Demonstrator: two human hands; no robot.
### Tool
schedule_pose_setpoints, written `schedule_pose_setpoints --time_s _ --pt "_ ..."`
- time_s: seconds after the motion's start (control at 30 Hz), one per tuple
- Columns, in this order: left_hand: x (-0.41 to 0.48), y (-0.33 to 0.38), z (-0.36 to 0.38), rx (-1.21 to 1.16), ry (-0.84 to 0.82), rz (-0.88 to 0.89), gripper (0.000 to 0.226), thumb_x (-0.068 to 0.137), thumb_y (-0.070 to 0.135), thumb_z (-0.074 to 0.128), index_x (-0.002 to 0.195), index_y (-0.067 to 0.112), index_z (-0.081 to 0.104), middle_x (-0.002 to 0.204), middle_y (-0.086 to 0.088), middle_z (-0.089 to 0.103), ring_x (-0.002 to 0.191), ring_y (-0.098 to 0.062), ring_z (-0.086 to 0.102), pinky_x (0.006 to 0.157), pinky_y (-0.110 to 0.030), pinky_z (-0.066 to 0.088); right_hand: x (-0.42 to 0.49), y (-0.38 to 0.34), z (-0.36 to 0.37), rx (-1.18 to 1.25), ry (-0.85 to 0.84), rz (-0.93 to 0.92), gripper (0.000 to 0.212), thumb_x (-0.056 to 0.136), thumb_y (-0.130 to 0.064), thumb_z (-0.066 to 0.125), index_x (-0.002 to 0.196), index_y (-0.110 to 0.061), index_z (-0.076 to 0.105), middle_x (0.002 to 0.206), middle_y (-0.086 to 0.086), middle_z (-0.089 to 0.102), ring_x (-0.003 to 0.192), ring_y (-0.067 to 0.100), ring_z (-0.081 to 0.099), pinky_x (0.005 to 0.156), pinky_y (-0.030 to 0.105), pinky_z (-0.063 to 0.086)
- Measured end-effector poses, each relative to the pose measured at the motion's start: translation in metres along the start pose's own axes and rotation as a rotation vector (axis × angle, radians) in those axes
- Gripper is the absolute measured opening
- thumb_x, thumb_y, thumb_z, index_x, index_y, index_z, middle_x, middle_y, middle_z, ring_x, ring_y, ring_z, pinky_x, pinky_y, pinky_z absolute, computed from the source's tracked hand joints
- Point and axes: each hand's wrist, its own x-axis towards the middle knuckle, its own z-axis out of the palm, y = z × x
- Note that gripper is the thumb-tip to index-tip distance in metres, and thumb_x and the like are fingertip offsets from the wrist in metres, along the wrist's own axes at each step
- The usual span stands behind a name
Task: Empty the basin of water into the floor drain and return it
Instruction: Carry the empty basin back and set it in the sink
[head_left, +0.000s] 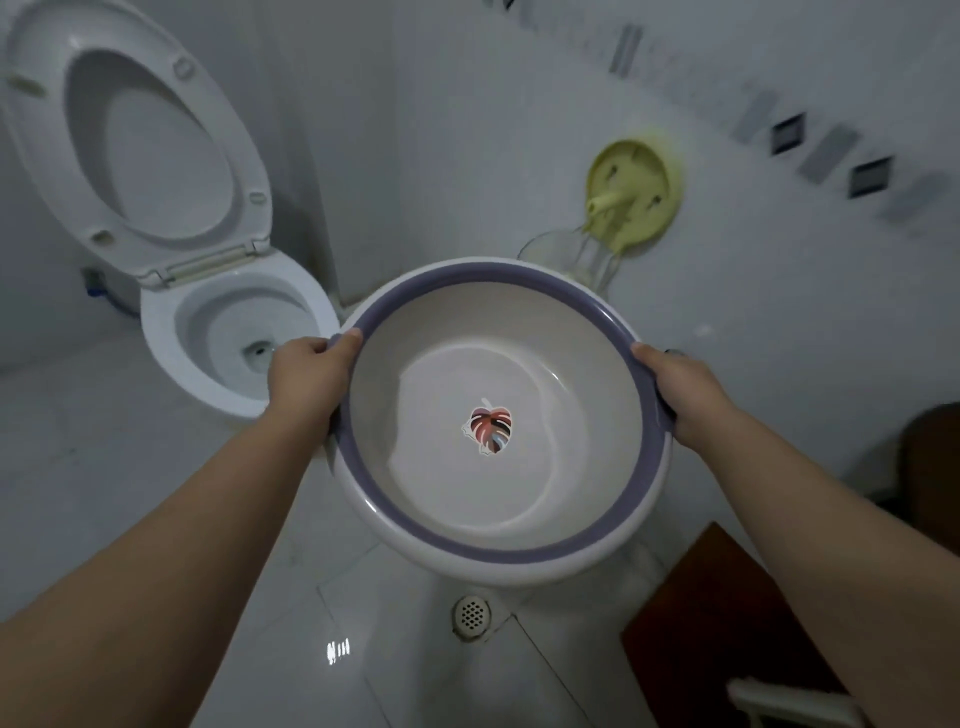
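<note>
Two hands carry the round white plastic basin with the lilac rim band (363, 457), held in the air over the tiled floor, with a shallow pool of water in its bottom and a leaf sticker (490, 429) showing through at the centre. My left hand (306, 376) is closed on the rim at about 9 o'clock, thumb lying over the band; my right hand (680, 387) is clamped on the rim at about 3 o'clock. The basin tips slightly toward me, its near edge at 6 o'clock lower than the far one.

The small round perforated metal floor drain (471, 614) sits on the glossy white floor tiles (156, 467), just past that near edge, at 6 o'clock from the basin. I judge the pour has yet to be made, since water is still in the bowl.

What worries me most is the pour itself. Tipping fast would likely send the water in a sheet past the little grate and across the tiles, which already look shiny and could turn slippery under my feet. A dark reddish-brown mat or board (727, 623) lies at 4 o'clock, near the drain, and a sideways slosh would soak it. My grip is only on the rim, so a wet band could let the basin twist or slip as it tilts.

The open white toilet (228, 332) stands at 10 o'clock, and a pale yellow round fitting (631, 192) is on the wall at 1 o'clock; both are clear of the pour, I think.
</note>
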Motion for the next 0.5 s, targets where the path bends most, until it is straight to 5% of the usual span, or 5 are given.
schedule_pose_setpoints --time_s 0.1,0.3,0.4,0.5 --pt "-0.02 0.054 -0.017 -0.059 -0.034 0.024 0.033 0.082 0.037 0.06 0.057 0.016 0.058 0.059 -0.002 0.061 0.053 -0.017 0.057 0.043 -0.019 0.045 -0.033 -0.038 -0.029 0.099 -0.008 -0.007 0.022 0.081 -0.027 0.064 0.082 -0.006 0.066 0.066 0.007 0.072 0.063 0.023 0.066 0.069 0.034 0.052" --pt "-0.054 0.12 -0.034 -0.062 -0.143 0.104 0.03 0.081 0.033 0.063 0.072 0.005 0.064 0.075 -0.017 0.063 0.066 -0.028 0.059 0.066 -0.035 0.051 -0.094 -0.072 -0.086 0.257 -0.013 -0.056 0.021 0.089 -0.022 0.054 0.081 -0.006 0.064 0.057 0.001 0.071 0.051 0.015 0.066 0.049 0.023 0.052" --pt "-0.069 0.143 -0.034 -0.06 -0.177 0.156 0.032 0.081 0.031 0.064 0.06 0.009 0.059 0.062 -0.01 0.058 0.053 -0.023 0.053 0.046 -0.023 0.045 -0.12 -0.08 -0.111 0.316 0.037 -0.089 0.022 0.09 -0.022 0.053 0.08 -0.007 0.064 0.058 0.001 0.071 0.052 0.014 0.066 0.047 0.021 0.051" --pt "-0.083 0.165 -0.024 -0.093 -0.251 0.173 0.034 0.081 0.028 0.065 0.054 0.011 0.054 0.044 -0.002 0.057 0.041 -0.016 0.054 0.032 -0.015 0.039 -0.144 -0.078 -0.137 0.358 0.116 -0.105 0.021 0.088 -0.025 0.056 0.082 -0.007 0.066 0.065 0.003 0.072 0.065 0.02 0.066 0.063 0.029 0.052"
